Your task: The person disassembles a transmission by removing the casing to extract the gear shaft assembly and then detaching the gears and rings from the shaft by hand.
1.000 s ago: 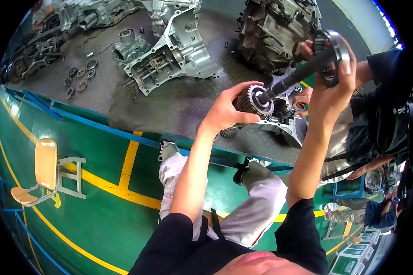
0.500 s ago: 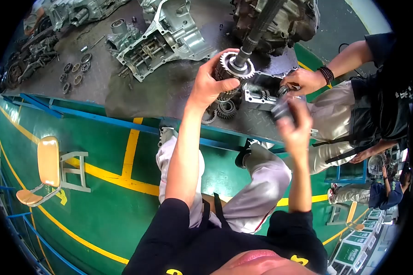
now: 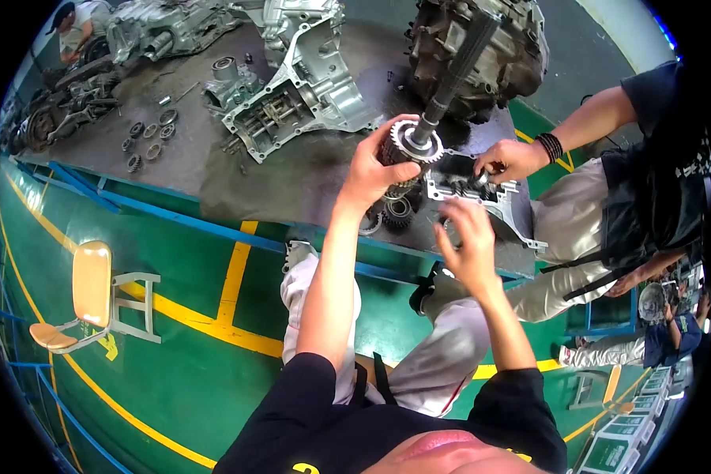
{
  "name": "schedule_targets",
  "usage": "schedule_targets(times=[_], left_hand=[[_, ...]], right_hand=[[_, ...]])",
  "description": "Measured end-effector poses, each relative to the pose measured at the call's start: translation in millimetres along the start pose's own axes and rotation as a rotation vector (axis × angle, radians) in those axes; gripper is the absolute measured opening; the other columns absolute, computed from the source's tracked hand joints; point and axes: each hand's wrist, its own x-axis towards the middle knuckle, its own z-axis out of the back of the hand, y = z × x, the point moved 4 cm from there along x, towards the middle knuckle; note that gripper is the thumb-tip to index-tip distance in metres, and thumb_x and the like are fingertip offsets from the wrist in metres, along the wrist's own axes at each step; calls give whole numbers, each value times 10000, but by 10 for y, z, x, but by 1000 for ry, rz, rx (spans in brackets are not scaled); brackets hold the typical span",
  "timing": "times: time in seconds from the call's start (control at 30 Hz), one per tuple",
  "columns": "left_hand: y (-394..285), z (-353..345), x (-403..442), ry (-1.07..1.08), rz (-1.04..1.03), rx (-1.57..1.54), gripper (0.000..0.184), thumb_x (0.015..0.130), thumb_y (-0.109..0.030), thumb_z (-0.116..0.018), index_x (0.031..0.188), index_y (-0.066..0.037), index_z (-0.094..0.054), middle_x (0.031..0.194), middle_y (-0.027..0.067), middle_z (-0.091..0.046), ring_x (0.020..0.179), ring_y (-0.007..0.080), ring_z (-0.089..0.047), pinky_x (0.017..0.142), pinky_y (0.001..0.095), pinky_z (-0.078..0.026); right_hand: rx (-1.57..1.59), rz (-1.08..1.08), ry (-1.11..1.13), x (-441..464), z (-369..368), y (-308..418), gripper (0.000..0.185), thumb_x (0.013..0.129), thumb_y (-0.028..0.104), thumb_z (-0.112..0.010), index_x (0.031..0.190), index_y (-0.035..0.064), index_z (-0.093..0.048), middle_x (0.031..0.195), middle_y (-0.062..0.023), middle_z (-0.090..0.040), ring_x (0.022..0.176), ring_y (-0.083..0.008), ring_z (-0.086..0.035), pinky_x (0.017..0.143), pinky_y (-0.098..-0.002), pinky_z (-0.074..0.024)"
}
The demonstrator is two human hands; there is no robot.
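My left hand (image 3: 371, 170) is wrapped around a gear stack (image 3: 407, 150) on a long splined shaft (image 3: 454, 75), which tilts up and to the right. Slightly lower and to the right, my right hand (image 3: 472, 245) curls its thumb and fingers around a small metal ring (image 3: 450, 229), partly hidden by the fingers. Loose gears (image 3: 398, 212) lie on the bench just under my left hand. Beyond my right hand sits an open metal housing (image 3: 490, 197) with parts inside. A co-worker's hand (image 3: 513, 160) reaches into it, fingers pinched on a small part.
A large opened gearbox casing (image 3: 316, 95) stands on the workbench (image 3: 178, 170), with several small gear rings (image 3: 150, 134) to its left. A dirty transmission unit (image 3: 482, 55) occupies the back right. The co-worker stands at the right end. A chair (image 3: 92, 284) is on the floor at left.
My right hand has moved left and slightly down, away from the co-worker's hand, with the metal ring. The whole view has shifted a little. My left hand still grips the geared shaft.
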Motion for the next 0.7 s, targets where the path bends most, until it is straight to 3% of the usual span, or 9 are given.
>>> schedule_targets(times=[0.03,0.1,0.13,0.27,0.37,0.47,0.5,0.7], left_hand=[[-15,4,3,-13,13,5,746,720,-245,-900,1338,-1,-560,1161,30,-648,1067,111,-600,975,271,-459],[-15,24,-9,-30,32,9,732,726,-277,-898,1322,3,-578,1153,36,-658,1057,119,-609,960,272,-470],[-7,36,-10,-27,31,9,732,726,-277,-898,1322,3,-578,1153,36,-658,1057,119,-609,960,272,-470],[-3,113,-55,-14,80,-7,803,716,-304,-907,1361,15,-551,1201,34,-649,1098,114,-594,983,286,-463],[-10,94,-36,26,59,-40,811,707,-301,-914,1357,21,-550,1201,28,-645,1089,112,-592,973,285,-463],[27,81,-46,34,121,-82,756,694,-266,-925,1308,12,-581,1159,20,-651,1032,99,-592,924,271,-472],[73,95,-48,35,120,-63,765,692,-269,-927,1313,13,-579,1156,24,-654,1037,100,-591,936,269,-468],[5,31,-43,30,89,-44,753,690,-297,-928,1291,14,-597,1147,22,-658,1031,102,-589,953,270,-463]], right_hand=[[61,68,-120,233,157,79,397,775,80,-779,1130,-3,-622,1211,-174,-622,1122,-352,-587,993,-435,-456],[196,49,-152,668,330,174,603,743,132,-821,1276,7,-567,1288,-178,-598,1220,-347,-550,1039,-425,-438],[398,-17,-106,853,313,176,693,735,157,-836,1342,4,-538,1325,-176,-586,1278,-322,-522,1070,-418,-420],[660,-142,315,1241,30,-127,808,751,124,-845,1432,-24,-436,1287,-138,-614,1196,-223,-581,1062,-375,-437],[837,-133,348,1349,32,-174,829,723,-11,-829,1448,33,-430,1377,-131,-564,1280,-241,-532,1121,-401,-391],[1037,-221,368,1450,155,-41,882,688,13,-850,1444,42,-396,1303,-122,-592,1228,-233,-563,1092,-384,-415],[1099,-241,340,1502,206,-5,866,694,-41,-829,1430,35,-379,1253,-98,-591,1186,-228,-573,1041,-380,-458],[1142,-23,-3,2106,780,32,715,790,88,-762,1412,-48,-436,1296,-175,-608,1196,-272,-599,1054,-365,-462]])
